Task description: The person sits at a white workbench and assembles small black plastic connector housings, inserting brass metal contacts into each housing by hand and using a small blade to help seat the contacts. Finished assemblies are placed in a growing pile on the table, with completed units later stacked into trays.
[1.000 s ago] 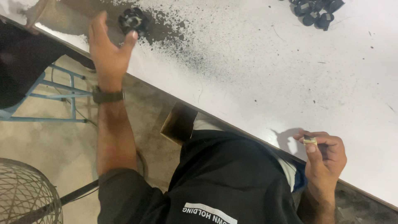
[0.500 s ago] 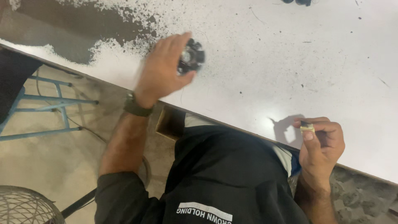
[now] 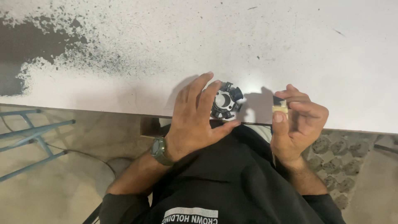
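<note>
Ring part: a round black plastic ring part with a pale metal centre hole and small lugs around its rim (image 3: pixel 225 101) sits at the near edge of the tabletop, in the middle of the view, held just above or against the surface; which of the two cannot be told.
Left hand: the left hand (image 3: pixel 195 120) is closed loosely around the ring part, fingers spread over its far-left side and the thumb under its near side, so the part is pinched between them.
Small piece: a small cream-coloured rectangular block with a dark end (image 3: pixel 280 105) lies to the right of the ring part, near it but not touching.
Right hand: the right hand (image 3: pixel 297 124) grips the small block between the thumb and the curled forefinger, the other fingers folded in behind.
Wrist: a dark green wristwatch (image 3: pixel 159 151) sits on the left wrist.
Tabletop: a white, scuffed tabletop (image 3: pixel 207 41) fills the far half of the view, with a wide patch of black powder (image 3: pixel 37 45) at its far left, well apart from both hands.
Clothing: a black shirt (image 3: pixel 224 178) with a white printed patch fills the near middle.
Floor: a tan floor lies to the left with a pale blue metal frame (image 3: pixel 29 137), and patterned grey paving (image 3: pixel 340 153) shows at the right.
</note>
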Action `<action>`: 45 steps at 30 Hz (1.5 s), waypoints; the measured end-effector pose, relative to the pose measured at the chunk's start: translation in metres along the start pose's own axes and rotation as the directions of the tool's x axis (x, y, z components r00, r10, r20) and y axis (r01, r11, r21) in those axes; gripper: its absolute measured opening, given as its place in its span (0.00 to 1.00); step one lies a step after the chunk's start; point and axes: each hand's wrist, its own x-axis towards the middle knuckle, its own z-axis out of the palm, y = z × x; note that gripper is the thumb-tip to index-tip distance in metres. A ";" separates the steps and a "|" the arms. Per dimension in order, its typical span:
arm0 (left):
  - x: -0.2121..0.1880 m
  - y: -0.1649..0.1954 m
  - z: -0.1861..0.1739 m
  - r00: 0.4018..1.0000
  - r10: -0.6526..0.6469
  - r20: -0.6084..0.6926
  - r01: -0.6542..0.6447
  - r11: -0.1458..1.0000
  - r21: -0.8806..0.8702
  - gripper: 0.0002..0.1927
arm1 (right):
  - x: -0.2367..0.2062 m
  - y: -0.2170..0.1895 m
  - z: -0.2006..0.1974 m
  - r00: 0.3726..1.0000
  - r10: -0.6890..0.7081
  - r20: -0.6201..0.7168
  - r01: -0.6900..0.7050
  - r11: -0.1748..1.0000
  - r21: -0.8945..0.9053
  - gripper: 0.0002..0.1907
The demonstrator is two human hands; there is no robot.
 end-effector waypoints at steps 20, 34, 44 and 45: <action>0.006 -0.006 0.020 0.994 -0.088 0.066 0.091 0.995 -0.032 0.09 | -0.004 0.003 0.032 0.960 -0.075 0.269 0.196 0.868 -0.457 0.14; 0.001 -0.008 0.026 0.992 -0.119 0.028 0.121 0.991 -0.062 0.13 | 0.002 0.005 0.029 0.950 -0.083 0.301 0.227 0.844 -0.485 0.16; 0.000 -0.008 0.029 0.992 -0.127 0.028 0.128 0.990 -0.053 0.11 | -0.002 0.009 0.028 0.954 -0.085 0.289 0.218 0.856 -0.469 0.17; -0.001 -0.009 0.029 0.992 -0.123 0.030 0.125 0.990 -0.060 0.11 | -0.002 0.010 0.028 0.955 -0.086 0.283 0.214 0.862 -0.459 0.17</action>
